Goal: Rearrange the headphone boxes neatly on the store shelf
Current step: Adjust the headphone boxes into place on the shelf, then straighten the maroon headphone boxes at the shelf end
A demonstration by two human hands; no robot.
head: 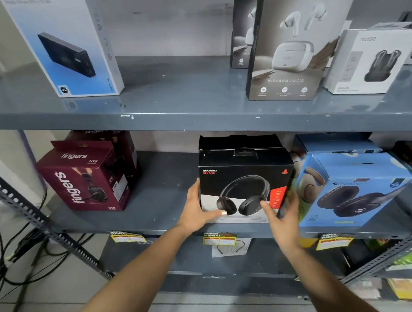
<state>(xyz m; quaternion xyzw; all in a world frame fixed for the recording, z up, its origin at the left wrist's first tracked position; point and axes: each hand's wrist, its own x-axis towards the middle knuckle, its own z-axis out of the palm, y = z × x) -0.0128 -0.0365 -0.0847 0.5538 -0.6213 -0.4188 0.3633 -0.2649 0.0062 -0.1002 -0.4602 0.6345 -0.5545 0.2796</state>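
A black Rockerz headphone box (245, 177) stands upright on the middle grey shelf (160, 205), facing me. My left hand (198, 209) grips its lower left edge, thumb on the front face. My right hand (282, 217) holds its lower right corner, fingers around the side. Another black box stands directly behind it. A maroon Fingers headphone box (88, 177) stands at the left, turned at an angle, with a second one behind it. A blue Zebronics headphone box (357, 191) sits at the right, close beside the black box.
The upper shelf (174, 105) carries a blue power bank box (65, 44), a Nirvana Lucid earbud box (287, 51) and a white Noise box (371, 61). Yellow price tags (219, 239) hang on the shelf edge. Cables (27, 248) lie on the floor at left.
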